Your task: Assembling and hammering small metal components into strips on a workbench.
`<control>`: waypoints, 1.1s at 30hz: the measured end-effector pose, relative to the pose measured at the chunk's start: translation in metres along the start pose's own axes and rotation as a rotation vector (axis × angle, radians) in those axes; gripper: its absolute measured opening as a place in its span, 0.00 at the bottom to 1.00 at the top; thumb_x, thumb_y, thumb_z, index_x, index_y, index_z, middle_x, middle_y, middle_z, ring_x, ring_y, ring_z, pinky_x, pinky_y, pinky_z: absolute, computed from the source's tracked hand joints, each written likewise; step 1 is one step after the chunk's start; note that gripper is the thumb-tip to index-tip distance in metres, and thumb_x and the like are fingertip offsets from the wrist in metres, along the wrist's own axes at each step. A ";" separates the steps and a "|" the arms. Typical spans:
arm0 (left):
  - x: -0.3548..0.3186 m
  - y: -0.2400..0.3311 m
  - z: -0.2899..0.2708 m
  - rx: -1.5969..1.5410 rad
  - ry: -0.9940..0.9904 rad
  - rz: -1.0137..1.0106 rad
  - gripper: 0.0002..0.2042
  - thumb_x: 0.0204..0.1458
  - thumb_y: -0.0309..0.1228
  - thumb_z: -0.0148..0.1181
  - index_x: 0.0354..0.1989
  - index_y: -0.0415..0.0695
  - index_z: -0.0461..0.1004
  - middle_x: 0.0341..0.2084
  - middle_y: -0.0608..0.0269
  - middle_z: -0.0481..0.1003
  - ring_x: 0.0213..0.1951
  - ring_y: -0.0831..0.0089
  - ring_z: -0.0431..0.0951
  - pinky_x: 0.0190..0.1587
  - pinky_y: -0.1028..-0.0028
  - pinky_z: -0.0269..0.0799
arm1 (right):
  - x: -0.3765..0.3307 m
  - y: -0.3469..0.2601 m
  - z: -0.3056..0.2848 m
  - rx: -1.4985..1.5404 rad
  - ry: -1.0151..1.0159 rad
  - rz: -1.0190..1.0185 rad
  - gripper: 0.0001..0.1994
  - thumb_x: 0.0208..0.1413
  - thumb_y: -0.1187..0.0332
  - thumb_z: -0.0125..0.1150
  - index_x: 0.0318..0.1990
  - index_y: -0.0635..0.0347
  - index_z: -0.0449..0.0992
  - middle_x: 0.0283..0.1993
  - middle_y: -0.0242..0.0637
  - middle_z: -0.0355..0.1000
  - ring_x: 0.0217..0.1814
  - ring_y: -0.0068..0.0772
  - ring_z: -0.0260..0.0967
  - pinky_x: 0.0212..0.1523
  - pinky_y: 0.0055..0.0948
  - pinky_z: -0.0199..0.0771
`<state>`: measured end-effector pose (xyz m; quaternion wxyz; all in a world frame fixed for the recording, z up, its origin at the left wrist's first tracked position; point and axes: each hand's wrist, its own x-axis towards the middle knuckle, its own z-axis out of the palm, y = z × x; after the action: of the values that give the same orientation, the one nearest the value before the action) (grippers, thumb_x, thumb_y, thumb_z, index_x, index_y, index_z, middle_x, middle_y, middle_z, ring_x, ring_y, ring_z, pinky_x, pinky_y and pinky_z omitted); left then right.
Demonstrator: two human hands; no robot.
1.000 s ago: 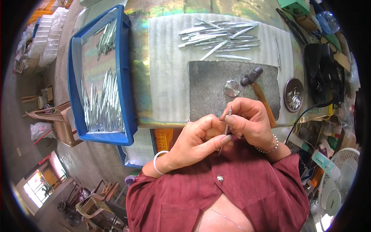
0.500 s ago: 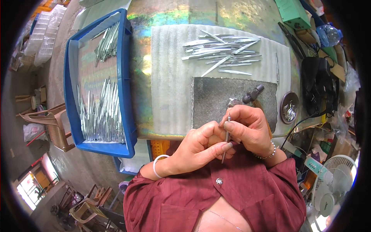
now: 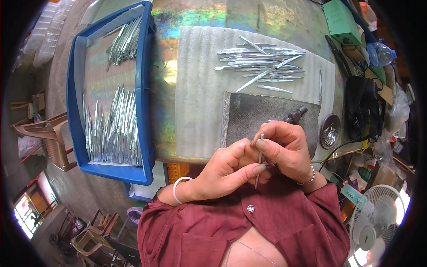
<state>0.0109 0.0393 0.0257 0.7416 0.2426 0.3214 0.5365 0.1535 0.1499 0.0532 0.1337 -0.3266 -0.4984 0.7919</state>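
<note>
Both hands meet close to my body, just past the table's near edge. My left hand [image 3: 229,169] is closed, its thumb and fingers pinching the lower part of a thin metal rod [image 3: 260,155]. With thumb and forefinger, my right hand [image 3: 287,144] grips the same rod near its upper end. The rod stands nearly upright in the picture, a narrow tip on top. Beyond my hands lies a dark grey slab [image 3: 253,115], and on it a hammer [image 3: 293,116], partly hidden by my right hand. Slim silver metal strips [image 3: 262,62] lie loosely piled behind the slab.
A blue tray [image 3: 144,89] at left holds two groups of similar strips. White foam sheet [image 3: 195,89] lies under the slab. At right are a round dish of small metal bits [image 3: 330,133], a black bag [image 3: 362,98], a green box [image 3: 341,22] and a fan [image 3: 376,222].
The view has shifted slightly, so the tray sits a little further left and the strips a little right. My hands keep the same hold on the rod, and nothing else has visibly moved.
</note>
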 end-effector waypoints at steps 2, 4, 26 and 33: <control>-0.001 0.000 -0.001 -0.017 -0.007 0.001 0.07 0.59 0.25 0.48 0.43 0.37 0.63 0.29 0.59 0.76 0.32 0.76 0.77 0.33 0.78 0.74 | 0.001 0.000 0.001 -0.023 0.002 0.005 0.05 0.57 0.73 0.56 0.36 0.66 0.73 0.29 0.28 0.71 0.31 0.13 0.66 0.30 0.15 0.67; -0.001 0.001 -0.002 -0.039 -0.005 -0.004 0.07 0.59 0.25 0.48 0.43 0.37 0.63 0.29 0.60 0.76 0.32 0.76 0.77 0.33 0.78 0.74 | 0.002 0.000 0.002 -0.044 0.004 0.010 0.05 0.57 0.73 0.56 0.36 0.66 0.73 0.29 0.28 0.71 0.31 0.13 0.66 0.31 0.15 0.67; -0.009 -0.008 0.009 0.246 0.182 0.001 0.13 0.46 0.25 0.66 0.25 0.42 0.63 0.13 0.70 0.70 0.18 0.88 0.70 0.20 0.84 0.61 | -0.014 0.016 -0.003 0.262 -0.065 0.099 0.10 0.60 0.71 0.48 0.40 0.68 0.74 0.23 0.25 0.66 0.18 0.09 0.54 0.19 0.12 0.53; -0.009 -0.007 0.016 0.264 0.176 -0.030 0.12 0.48 0.24 0.65 0.26 0.41 0.63 0.15 0.68 0.72 0.18 0.86 0.71 0.20 0.83 0.63 | -0.018 0.016 -0.006 0.308 -0.066 0.097 0.09 0.60 0.72 0.48 0.40 0.68 0.74 0.23 0.25 0.66 0.19 0.09 0.54 0.19 0.12 0.53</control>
<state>0.0254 0.0283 0.0336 0.6803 0.2852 0.4562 0.4978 0.1728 0.1373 0.0446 0.1276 -0.2996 -0.3588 0.8748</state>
